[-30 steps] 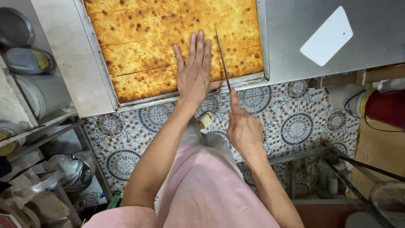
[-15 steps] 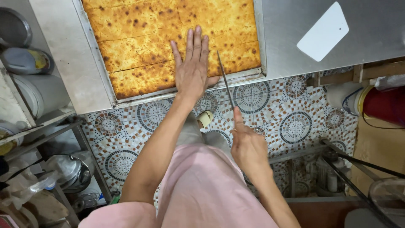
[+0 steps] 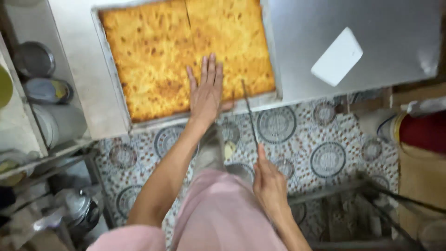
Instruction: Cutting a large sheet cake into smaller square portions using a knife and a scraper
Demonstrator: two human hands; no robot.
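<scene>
A large golden-brown baked slab (image 3: 186,51) fills a metal tray (image 3: 111,93) on a steel counter. A cut line runs down the slab near its middle. My left hand (image 3: 206,90) lies flat, fingers together, on the slab's near edge. My right hand (image 3: 269,183) is pulled back over the floor and grips the handle of a long thin knife (image 3: 249,114). The blade's tip reaches the slab's near edge, just right of my left hand.
A white plastic scraper (image 3: 337,56) lies on the steel counter (image 3: 371,32) to the right of the tray. Metal bowls and plates (image 3: 35,60) sit on shelves at the left. Patterned floor tiles (image 3: 302,135) lie below, with a red container (image 3: 423,132) at the right.
My right hand has drawn the knife back toward me, off the slab's near edge. My left hand stays flat on the slab. The view has shifted, with the tray now further left.
</scene>
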